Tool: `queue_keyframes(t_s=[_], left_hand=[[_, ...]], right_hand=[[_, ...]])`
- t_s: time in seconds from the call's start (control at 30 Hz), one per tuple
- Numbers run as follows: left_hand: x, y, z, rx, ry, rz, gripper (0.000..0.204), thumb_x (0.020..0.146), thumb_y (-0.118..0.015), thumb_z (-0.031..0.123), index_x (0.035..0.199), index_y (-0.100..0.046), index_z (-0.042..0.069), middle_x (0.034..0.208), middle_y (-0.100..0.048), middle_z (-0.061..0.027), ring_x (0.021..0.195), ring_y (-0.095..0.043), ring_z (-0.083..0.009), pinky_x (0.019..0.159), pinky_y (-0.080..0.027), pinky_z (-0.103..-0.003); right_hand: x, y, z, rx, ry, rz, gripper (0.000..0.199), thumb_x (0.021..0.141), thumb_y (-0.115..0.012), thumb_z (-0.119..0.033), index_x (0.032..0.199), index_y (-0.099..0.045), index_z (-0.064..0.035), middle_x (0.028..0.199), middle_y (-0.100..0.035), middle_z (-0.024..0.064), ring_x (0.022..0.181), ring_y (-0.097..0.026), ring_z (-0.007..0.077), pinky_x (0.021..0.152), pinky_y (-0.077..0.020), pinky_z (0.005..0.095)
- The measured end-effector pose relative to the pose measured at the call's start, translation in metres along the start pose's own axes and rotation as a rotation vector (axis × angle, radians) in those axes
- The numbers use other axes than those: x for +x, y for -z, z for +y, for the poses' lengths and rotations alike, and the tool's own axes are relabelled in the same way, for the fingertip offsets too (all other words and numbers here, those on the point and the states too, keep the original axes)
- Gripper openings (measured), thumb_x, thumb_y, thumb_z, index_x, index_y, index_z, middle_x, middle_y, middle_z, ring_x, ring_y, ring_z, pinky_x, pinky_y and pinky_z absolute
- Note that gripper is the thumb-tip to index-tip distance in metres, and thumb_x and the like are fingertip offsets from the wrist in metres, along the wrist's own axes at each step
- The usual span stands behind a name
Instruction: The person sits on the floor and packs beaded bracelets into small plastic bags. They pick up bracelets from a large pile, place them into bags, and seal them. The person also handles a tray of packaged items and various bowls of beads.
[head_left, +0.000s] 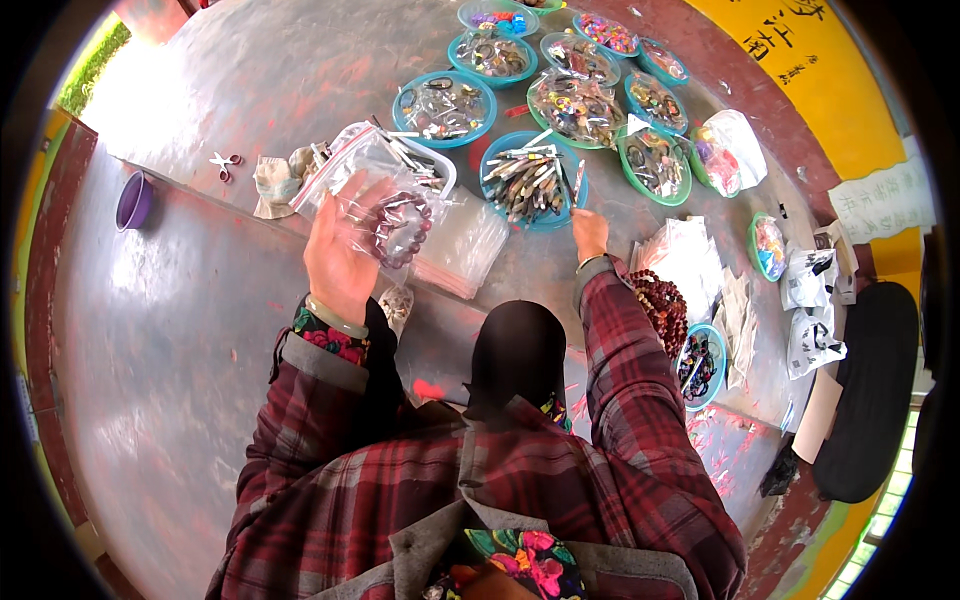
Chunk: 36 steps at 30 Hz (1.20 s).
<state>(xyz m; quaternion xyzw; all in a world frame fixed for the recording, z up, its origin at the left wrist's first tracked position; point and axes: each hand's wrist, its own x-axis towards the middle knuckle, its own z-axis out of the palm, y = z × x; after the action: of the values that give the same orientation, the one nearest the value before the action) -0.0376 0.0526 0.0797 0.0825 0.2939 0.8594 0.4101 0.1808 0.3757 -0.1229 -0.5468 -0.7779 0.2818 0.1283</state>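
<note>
My left hand (338, 250) grips a bagged bracelet (384, 232), left of my right hand (590, 233), which apparently pinches a slim stick (579, 180) pointing away.

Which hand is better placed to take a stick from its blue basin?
Likely the right hand: its fingertips are at the edge of the blue basin, though whether they pinch a stick is unclear. The left hand is farther off, holding up a beaded bracelet with clear plastic.
</note>
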Motion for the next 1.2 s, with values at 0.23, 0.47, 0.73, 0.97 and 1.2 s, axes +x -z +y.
queue_keyframes(t_s=[0.23,0.47,0.73,0.97,1.2], left_hand=[[0.005,0.000,-0.001,0.002,0.013,-0.011,0.052,0.096,-0.037,0.038,0.127,-0.040,-0.004,0.121,-0.051,-0.0239,0.109,-0.051,-0.0336,0.094,-0.041,-0.046],[0.006,0.001,0.004,-0.013,-0.006,0.070,0.049,0.096,-0.037,0.037,0.125,-0.043,-0.003,0.118,-0.053,-0.0223,0.106,-0.052,-0.0328,0.092,-0.042,-0.043],[0.012,0.022,0.029,0.002,-0.231,0.221,0.046,0.097,-0.031,0.034,0.121,-0.045,-0.002,0.117,-0.054,-0.0224,0.102,-0.052,-0.0324,0.090,-0.042,-0.043],[0.007,0.044,0.071,-0.025,-0.511,0.359,0.047,0.099,-0.023,0.031,0.121,-0.043,-0.005,0.114,-0.054,-0.0248,0.101,-0.054,-0.0336,0.087,-0.044,-0.043],[-0.004,0.087,0.114,0.005,-0.696,0.481,0.045,0.098,-0.021,0.027,0.121,-0.044,-0.003,0.116,-0.054,-0.0230,0.100,-0.056,-0.0339,0.085,-0.046,-0.045]], right_hand=[[0.025,-0.054,0.068,0.627,-0.176,0.265,0.024,0.080,-0.057,-0.013,0.101,-0.060,-0.0024,0.096,-0.063,0.0159,0.088,-0.062,0.0291,0.072,-0.0482,0.0365],[-0.003,-0.055,0.008,1.454,-0.775,-0.270,0.022,0.086,-0.055,-0.011,0.106,-0.050,-0.0029,0.105,-0.058,0.0160,0.099,-0.056,0.0322,0.083,-0.0492,0.0447],[0.004,-0.073,0.007,1.432,-0.790,-0.238,0.020,0.085,-0.055,-0.012,0.104,-0.051,-0.0054,0.101,-0.061,0.0121,0.088,-0.061,0.0283,0.072,-0.0519,0.0445],[-0.011,-0.044,0.003,1.314,-0.804,-0.204,0.015,0.085,-0.051,-0.011,0.100,-0.052,-0.0073,0.095,-0.060,0.0093,0.083,-0.061,0.0261,0.071,-0.0521,0.0432],[-0.039,0.013,0.005,1.136,-0.591,-0.238,0.014,0.086,-0.052,-0.015,0.097,-0.052,-0.0072,0.091,-0.059,0.0085,0.078,-0.061,0.0236,0.067,-0.0536,0.0401]])
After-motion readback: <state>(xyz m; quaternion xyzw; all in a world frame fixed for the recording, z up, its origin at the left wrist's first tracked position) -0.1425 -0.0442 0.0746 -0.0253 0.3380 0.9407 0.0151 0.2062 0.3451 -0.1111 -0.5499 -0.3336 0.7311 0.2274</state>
